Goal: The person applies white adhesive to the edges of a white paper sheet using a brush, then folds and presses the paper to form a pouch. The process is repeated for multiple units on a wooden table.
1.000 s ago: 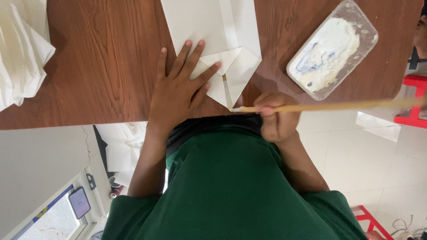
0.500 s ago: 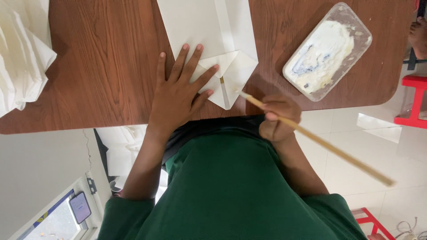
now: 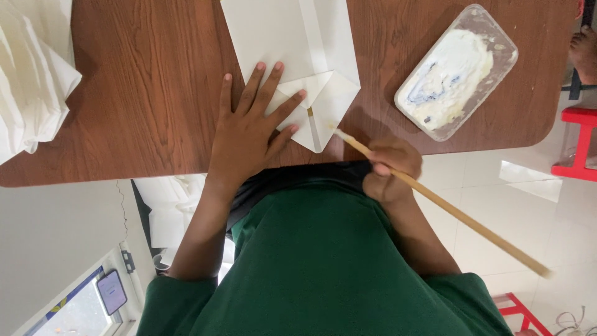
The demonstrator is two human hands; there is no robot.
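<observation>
Swinging down from level, the long wooden stick brought its tip onto the folded white paper. Right hand gripped the stick near the worktop edge. Left hand lay spread flat, pinning the paper's folded corner.

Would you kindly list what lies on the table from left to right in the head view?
Crumpled white paper → left hand → folded white paper → wooden stick → plastic tray of white paste.

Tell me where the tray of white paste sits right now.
In the head view the clear plastic tray lies on the brown table, at the frame's upper right, beyond the hand holding the long stick and beside the folded white paper.
</observation>
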